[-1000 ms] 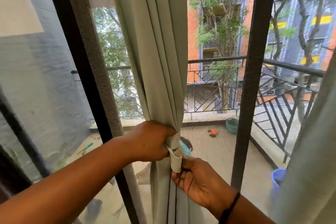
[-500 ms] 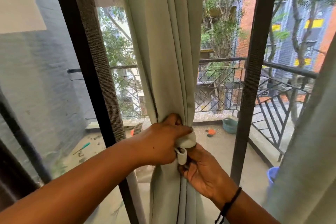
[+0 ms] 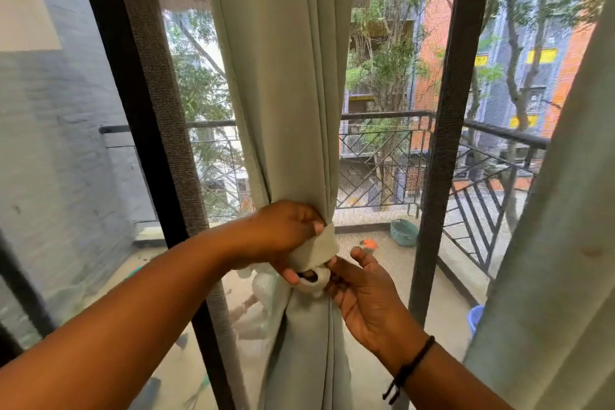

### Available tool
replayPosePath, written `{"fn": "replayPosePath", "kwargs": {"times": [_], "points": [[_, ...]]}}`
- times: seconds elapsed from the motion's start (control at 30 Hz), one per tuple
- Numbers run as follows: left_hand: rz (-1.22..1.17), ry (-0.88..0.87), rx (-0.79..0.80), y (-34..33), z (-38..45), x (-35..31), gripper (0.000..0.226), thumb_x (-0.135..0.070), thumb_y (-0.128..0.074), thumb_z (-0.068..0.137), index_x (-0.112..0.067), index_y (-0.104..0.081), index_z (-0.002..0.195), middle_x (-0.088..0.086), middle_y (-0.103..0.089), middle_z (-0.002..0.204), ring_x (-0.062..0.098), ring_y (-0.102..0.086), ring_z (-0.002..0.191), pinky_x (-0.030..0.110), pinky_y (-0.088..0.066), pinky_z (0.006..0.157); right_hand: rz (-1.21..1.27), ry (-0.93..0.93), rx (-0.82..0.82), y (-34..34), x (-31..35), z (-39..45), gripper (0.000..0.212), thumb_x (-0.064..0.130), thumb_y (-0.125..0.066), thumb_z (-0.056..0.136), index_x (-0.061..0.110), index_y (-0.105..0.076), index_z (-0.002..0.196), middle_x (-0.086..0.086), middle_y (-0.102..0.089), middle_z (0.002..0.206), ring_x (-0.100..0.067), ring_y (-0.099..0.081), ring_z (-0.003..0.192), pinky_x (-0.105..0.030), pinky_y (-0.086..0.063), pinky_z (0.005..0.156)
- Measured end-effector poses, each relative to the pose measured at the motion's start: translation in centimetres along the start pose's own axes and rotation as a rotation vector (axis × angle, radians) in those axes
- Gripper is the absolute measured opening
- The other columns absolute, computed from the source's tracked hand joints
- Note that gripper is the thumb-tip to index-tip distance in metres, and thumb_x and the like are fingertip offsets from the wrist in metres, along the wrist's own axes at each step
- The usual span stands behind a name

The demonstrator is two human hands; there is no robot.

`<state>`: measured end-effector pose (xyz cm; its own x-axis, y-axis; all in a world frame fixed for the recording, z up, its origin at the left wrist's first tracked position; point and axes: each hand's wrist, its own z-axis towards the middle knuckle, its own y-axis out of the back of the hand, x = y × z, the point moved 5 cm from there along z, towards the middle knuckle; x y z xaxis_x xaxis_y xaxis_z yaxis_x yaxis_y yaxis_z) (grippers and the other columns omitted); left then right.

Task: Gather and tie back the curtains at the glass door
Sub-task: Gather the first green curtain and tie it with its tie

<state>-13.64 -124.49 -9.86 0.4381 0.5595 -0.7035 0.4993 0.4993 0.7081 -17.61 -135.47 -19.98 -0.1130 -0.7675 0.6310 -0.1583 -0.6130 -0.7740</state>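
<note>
A pale green curtain (image 3: 289,93) hangs bunched in front of the glass door. A matching fabric tie-back band (image 3: 314,251) wraps round its gathered waist. My left hand (image 3: 283,233) grips the band and the bunched cloth from the left, fingers curled over the band. My right hand (image 3: 361,293) comes in from the lower right, and its fingertips pinch the looped end of the band at the curtain's right edge. A second curtain (image 3: 559,243) of the same colour hangs loose at the far right.
Dark door frame posts (image 3: 446,130) stand left and right of the gathered curtain, with a mesh screen on the left post. Beyond the glass lie a balcony with a black railing (image 3: 392,160), a green basket (image 3: 403,232) and a blue bucket (image 3: 476,316).
The band has been drawn further round the curtain's waist. My left hand has shifted over the band, and my right hand has moved from under the hanging end to the looped end at the right.
</note>
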Motion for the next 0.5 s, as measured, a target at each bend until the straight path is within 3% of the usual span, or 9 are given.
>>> {"fn": "replayPosePath", "kwargs": {"times": [0.13, 0.27, 0.43, 0.5], "points": [[-0.098, 0.152, 0.131, 0.0, 0.4, -0.5, 0.007, -0.013, -0.056, 0.094, -0.016, -0.062, 0.095, 0.003, -0.054, 0.094, 0.017, -0.058, 0.067, 0.021, -0.052, 0.046, 0.002, 0.001, -0.034, 0.0, -0.4, 0.4, 0.031, -0.008, -0.064, 0.070, 0.013, -0.045, 0.081, -0.018, -0.060, 0.080, -0.024, -0.061, 0.064, -0.029, -0.055, 0.057], [-0.096, 0.219, 0.215, -0.3, 0.9, -0.1, 0.006, -0.010, -0.058, 0.093, -0.013, -0.063, 0.095, 0.008, -0.056, 0.099, 0.024, -0.064, 0.074, 0.028, -0.059, 0.057, 0.035, -0.033, 0.000, 0.3, -0.7, 0.6, 0.025, -0.001, -0.065, 0.068, 0.010, -0.052, 0.086, -0.014, -0.068, 0.075, -0.021, -0.066, 0.065, -0.027, -0.057, 0.060], [-0.037, 0.209, 0.123, -0.3, 1.9, 0.0, 0.011, -0.009, -0.057, 0.093, -0.017, -0.062, 0.088, 0.010, -0.054, 0.101, 0.026, -0.064, 0.076, 0.028, -0.059, 0.058, 0.041, -0.122, 0.160, 0.6, -0.1, 0.2, 0.033, -0.001, -0.059, 0.072, 0.011, -0.056, 0.103, -0.014, -0.071, 0.088, -0.023, -0.068, 0.076, -0.030, -0.058, 0.070], [0.145, 0.146, 0.051, -0.1, 1.7, -0.2, 0.010, -0.013, -0.057, 0.093, -0.018, -0.064, 0.098, 0.003, -0.059, 0.102, 0.019, -0.065, 0.071, 0.027, -0.059, 0.062, -0.254, -0.021, 0.132, 1.9, 0.9, 0.8, 0.037, -0.003, -0.062, 0.077, 0.013, -0.051, 0.108, -0.015, -0.071, 0.095, -0.029, -0.066, 0.084, -0.033, -0.056, 0.073]]}}
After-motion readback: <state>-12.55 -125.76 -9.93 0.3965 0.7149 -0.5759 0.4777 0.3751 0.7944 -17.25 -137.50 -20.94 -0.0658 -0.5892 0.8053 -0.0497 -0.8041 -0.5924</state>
